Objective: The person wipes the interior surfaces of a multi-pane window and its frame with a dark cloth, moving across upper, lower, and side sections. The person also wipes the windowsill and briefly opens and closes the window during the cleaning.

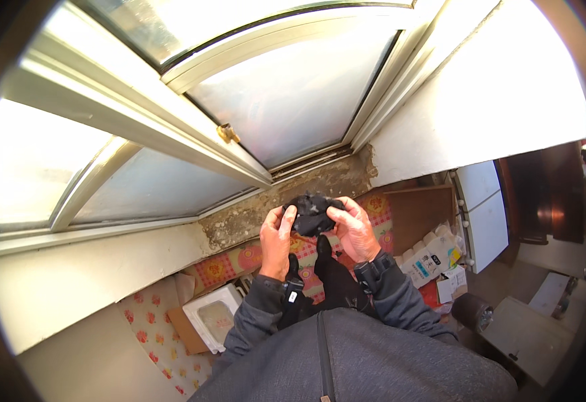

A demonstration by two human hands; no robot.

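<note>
Between my two hands is a crumpled black cloth (pixel 313 215) with pale dusty or linty patches. My left hand (pixel 277 241) pinches its left edge between thumb and fingers. On the opposite edge, my right hand (pixel 356 230) grips it the same way. The cloth is held up in front of my body, below the window sash (pixel 293 105) and over the worn, stained sill (pixel 252 216) as I look down. A brass-coloured window latch (pixel 228 133) sits on the frame, beyond the cloth.
My feet stand on a red-and-yellow patterned covering (pixel 303 246). A white-framed appliance (pixel 213 317) and a cardboard piece (pixel 186 329) lie at left. On the right are packaged paper rolls (pixel 426 259), a brown board (pixel 421 213), a white cabinet (pixel 481 216) and a dark bin (pixel 472 312).
</note>
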